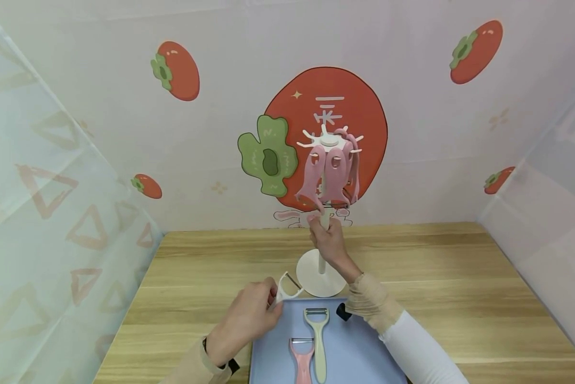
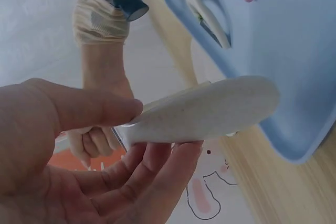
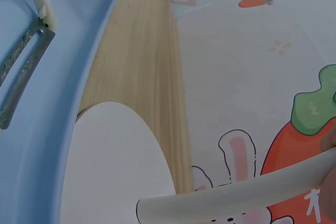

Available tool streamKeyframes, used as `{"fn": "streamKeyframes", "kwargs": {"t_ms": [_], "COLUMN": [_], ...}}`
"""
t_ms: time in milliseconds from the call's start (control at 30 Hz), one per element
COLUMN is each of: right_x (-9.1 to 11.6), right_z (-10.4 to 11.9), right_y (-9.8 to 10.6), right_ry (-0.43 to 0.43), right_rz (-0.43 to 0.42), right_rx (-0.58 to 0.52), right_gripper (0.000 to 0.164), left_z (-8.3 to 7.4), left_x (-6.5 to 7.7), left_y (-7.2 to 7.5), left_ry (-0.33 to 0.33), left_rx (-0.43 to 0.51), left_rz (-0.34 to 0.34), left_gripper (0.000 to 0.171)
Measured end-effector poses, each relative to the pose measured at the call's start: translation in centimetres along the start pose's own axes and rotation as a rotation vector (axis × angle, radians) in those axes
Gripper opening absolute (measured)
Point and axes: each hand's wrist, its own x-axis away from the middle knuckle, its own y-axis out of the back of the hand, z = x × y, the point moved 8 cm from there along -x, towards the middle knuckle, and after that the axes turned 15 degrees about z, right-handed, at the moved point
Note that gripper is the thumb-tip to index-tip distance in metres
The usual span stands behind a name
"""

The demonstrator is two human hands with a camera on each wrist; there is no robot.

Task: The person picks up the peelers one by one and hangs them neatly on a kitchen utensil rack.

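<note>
At two o'clock from your left hand (image 1: 249,312), the white peeler (image 2: 220,108) sits pinched in its fingers, which hide most of the handle from the head view. Your right hand (image 1: 331,244), farther out that way, clasps the white stand (image 1: 310,274), whose overlapping pink peelers (image 1: 335,178) are hard to count. At five o'clock, the blue tray (image 1: 359,346) is cut off.

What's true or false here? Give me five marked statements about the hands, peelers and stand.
1. The left hand holds a white peeler. True.
2. The right hand holds nothing. False: it grips the white stand by its pole.
3. A green peeler and a pink peeler lie in the blue tray. True.
4. The stand's base sits inside the tray. False: it is beyond the tray's far edge.
5. Several pink peelers hang from the stand. True.
</note>
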Motion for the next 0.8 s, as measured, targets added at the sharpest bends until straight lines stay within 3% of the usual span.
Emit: {"fn": "streamKeyframes", "kwargs": {"t_ms": [467,633,800], "right_x": [0.0,-0.1,-0.2], "right_z": [0.1,0.1,0.1], "right_y": [0.0,0.1,0.1], "right_ry": [0.026,0.012,0.01], "right_rz": [0.017,0.002,0.004], "right_rx": [-0.029,-0.023,-0.021], "right_gripper": [0.053,0.05,0.049], "left_z": [-0.9,-1.1,-1.4], "left_x": [0.6,0.8,1.0], "left_y": [2.8,4.2,6.0], "left_ry": [-0.087,-0.116,-0.199], "left_rx": [0.15,0.264,0.322], "left_rz": [-0.064,-0.141,-0.247], "left_gripper": [0.012,0.017,0.019]}}
